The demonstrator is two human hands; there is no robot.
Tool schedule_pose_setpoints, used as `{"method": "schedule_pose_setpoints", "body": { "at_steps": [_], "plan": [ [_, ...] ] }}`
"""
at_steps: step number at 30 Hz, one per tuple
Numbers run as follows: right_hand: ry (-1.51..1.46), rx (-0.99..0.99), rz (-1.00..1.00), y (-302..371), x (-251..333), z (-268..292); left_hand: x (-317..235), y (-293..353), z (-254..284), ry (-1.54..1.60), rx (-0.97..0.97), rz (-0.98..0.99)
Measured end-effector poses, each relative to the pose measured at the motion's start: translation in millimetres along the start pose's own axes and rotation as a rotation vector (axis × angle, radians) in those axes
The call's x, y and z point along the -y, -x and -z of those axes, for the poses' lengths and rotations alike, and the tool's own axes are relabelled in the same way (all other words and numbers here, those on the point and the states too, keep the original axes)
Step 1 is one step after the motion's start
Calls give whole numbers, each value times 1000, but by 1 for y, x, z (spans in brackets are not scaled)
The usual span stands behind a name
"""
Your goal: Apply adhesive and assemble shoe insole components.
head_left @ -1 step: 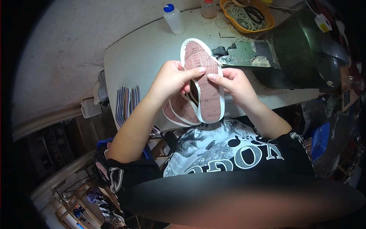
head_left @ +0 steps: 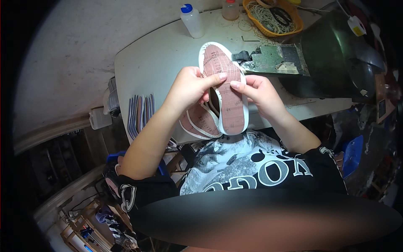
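Note:
In the middle of the head view, I hold a shoe upper (head_left: 231, 101) with its pink, finely lined underside turned up and a white edge around it. My left hand (head_left: 195, 86) grips its left side, thumb pressed on the pink face near the middle. My right hand (head_left: 256, 92) closes on the right edge, with the thumb on top and the fingers hidden behind. A dark hollow shows at the left side, below my left thumb. More pink pieces with white edges (head_left: 201, 122) lie on the table's near side, partly covered by the held one.
A dark green machine (head_left: 331, 54) with a flat plate (head_left: 279, 59) reaches in from the right, its tip close to the upper. Striped pieces (head_left: 142, 111) stand at left. At the back of the table (head_left: 155, 63) are a blue-capped bottle (head_left: 192, 23), a red-capped bottle (head_left: 230, 11) and a yellow basket (head_left: 268, 31) of cord.

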State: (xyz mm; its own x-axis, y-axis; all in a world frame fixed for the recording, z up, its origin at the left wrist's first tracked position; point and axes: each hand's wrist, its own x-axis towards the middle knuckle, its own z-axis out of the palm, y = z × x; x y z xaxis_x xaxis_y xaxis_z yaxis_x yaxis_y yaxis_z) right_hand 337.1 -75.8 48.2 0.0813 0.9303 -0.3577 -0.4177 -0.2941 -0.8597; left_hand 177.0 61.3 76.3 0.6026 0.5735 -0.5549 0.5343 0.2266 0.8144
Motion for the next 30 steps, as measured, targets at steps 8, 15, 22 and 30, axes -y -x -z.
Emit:
{"method": "schedule_pose_setpoints", "body": {
  "at_steps": [8, 15, 22, 30],
  "plan": [
    [155, 337, -463, 37, -34, 15, -1, -6, -3, 18, -118, 0],
    [-145, 166, -134, 35, -40, -12, -14, -30, 18, -32, -69, 24],
    [-355, 13, -34, 20, -14, -27, -44, -59, 51, -512, 31, 93],
    [-391, -62, -14, 2, -9, -36, -54, -79, 54, -853, 111, -841]
  ]
}}
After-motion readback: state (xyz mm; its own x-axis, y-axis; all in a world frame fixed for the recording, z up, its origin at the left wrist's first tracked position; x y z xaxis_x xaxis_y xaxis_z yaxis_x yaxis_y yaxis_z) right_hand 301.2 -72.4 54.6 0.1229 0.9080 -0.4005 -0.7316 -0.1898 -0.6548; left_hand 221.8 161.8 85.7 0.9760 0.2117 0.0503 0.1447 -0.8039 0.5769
